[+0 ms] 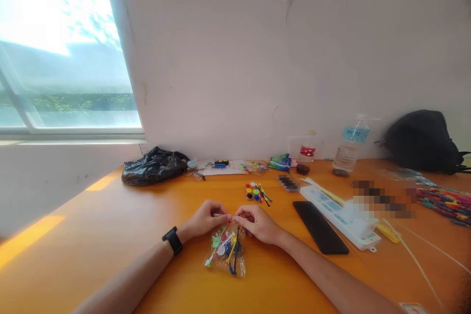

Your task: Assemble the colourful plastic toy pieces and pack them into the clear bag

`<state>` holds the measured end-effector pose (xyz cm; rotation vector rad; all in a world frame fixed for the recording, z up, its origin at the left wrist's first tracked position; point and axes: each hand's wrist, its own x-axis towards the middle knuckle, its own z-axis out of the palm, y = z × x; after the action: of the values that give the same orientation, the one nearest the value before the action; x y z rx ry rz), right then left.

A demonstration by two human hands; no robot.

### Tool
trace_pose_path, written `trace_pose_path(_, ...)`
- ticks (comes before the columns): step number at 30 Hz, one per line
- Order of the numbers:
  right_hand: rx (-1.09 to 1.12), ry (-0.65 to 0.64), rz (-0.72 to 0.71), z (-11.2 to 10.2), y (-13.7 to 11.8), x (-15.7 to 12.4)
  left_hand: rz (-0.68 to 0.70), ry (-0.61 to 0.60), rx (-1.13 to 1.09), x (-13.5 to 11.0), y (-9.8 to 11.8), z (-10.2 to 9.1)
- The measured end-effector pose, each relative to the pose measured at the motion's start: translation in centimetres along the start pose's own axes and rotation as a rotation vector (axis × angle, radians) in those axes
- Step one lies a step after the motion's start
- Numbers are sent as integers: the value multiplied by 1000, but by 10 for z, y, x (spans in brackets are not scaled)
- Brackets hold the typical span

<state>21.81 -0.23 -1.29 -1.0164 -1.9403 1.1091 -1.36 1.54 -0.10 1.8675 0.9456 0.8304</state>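
At the near middle of the bench (pixel 110 216), a clear bag (pixel 226 255) of coloured pieces (pixel 216 242) sits below both hands. Left hand (pixel 209 217) and right hand (pixel 259 225): fingers pinched on its top edge, tips nearly meeting. Step in hand, as judged: working the bag's mouth. Next move calls for light, even tension. Loose discs (pixel 255 191) lie beyond.

Reference: clear bag (pixel 225 255). Left of the bag, bare table (pixel 128 221) permits passage outside the left hand (pixel 207 218). The right hand (pixel 260 224) blocks near-right access to the bag. Obstacles beyond the bag: colored discs (pixel 256 197); farther right: black slab (pixel 320 228), power strip (pixel 331 211).
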Motion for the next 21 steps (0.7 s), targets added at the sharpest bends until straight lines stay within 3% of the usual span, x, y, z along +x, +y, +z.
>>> trace_pose_path(15, -79, 61, -59, -2, -5, 0, 0, 42, 15, 1, -4, 1)
trace_pose_path(21, -85, 70, -63, -4, -3, 0, 22, -3, 12, 0, -2, -1)
